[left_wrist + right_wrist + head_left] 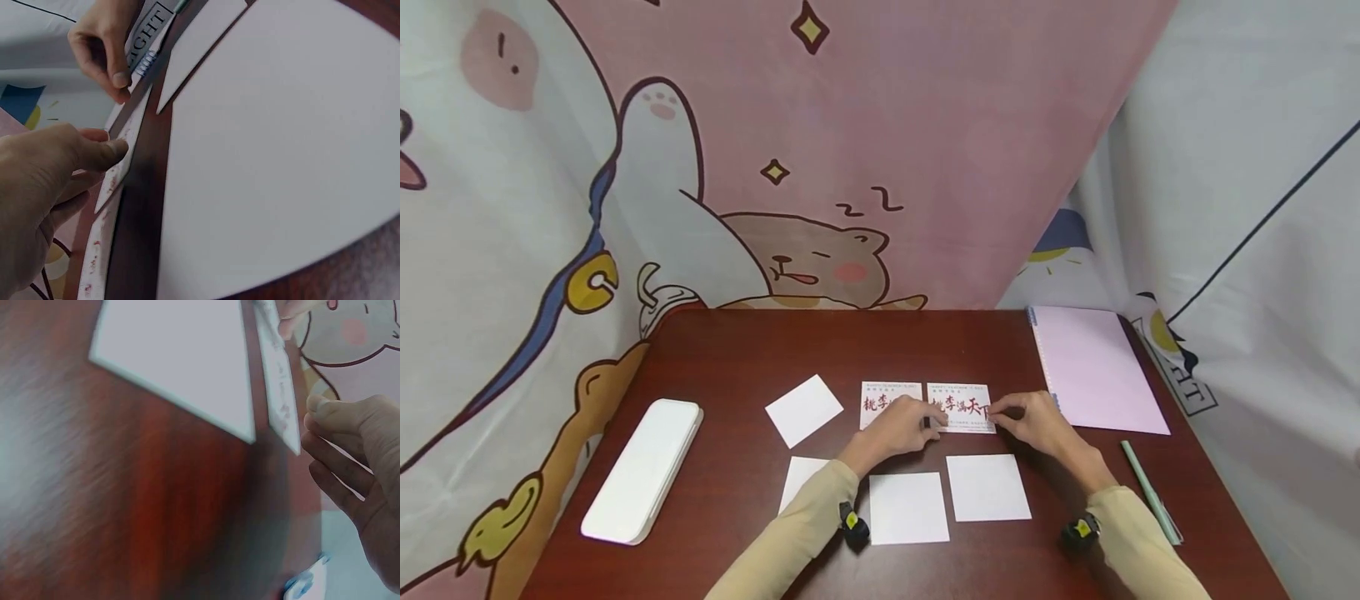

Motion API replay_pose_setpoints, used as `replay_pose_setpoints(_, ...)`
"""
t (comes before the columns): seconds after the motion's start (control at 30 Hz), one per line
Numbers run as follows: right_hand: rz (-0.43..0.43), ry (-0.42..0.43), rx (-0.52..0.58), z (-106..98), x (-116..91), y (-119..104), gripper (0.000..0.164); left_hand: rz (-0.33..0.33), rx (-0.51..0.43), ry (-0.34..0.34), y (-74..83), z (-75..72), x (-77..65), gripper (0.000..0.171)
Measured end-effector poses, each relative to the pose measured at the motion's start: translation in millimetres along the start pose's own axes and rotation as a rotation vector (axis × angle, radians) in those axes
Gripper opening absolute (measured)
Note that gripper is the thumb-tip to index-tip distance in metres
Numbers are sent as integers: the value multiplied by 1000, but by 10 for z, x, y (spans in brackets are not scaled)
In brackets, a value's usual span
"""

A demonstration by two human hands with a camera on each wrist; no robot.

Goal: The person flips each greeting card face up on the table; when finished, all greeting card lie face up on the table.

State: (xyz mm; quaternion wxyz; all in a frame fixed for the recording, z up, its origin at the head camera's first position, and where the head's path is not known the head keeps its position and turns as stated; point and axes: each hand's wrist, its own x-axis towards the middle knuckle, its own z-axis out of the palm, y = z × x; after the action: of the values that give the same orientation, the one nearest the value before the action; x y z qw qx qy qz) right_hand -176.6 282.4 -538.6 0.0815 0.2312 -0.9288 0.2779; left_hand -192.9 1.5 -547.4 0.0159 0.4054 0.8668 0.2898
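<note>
Right hand [1037,418] low; beside printed card [961,407]

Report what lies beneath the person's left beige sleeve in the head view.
A flat white card on the reddish-brown table shows its left part; the sleeve hides the rest and anything else there.

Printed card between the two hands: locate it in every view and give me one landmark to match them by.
Head: the printed card lies right of centre, below mid-height.
Left wrist: the printed card is a slanted strip left of centre.
Right wrist: the printed card is a narrow strip at upper right.
Shared landmark: the right hand.
</note>
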Motion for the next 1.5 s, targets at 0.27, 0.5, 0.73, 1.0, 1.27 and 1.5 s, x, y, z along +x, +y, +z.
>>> replay_pose_setpoints(0.27, -10, 19, 148, 47, 294, -228, 20, -62, -23, 41, -47, -193, -202, 31)
replay_pose_setpoints(0.5, -6, 45, 221, 201, 616, -480, 31, -193, -42, 142, -219, -402, -466, 41)
replay_pose_setpoints(0.73, 52, -67, 245, 381, 900, -721, 51, -295, -47, 270, -438, -551, -659, 56)
replay_pose_setpoints(1.0, 16, -131, 190, 619, 1247, -928, 74, -431, -40, 318, -614, -666, -938, 75)
replay_pose_setpoints(1.27, -22, -292, 191, 908, 1503, -1331, 89, -534, 21, 388, -727, -778, -1250, 78)
replay_pose_setpoints(1.5, -69, -392, 141, 1137, 1614, -1595, 94, -621, 51, 299, -743, -793, -1462, 87)
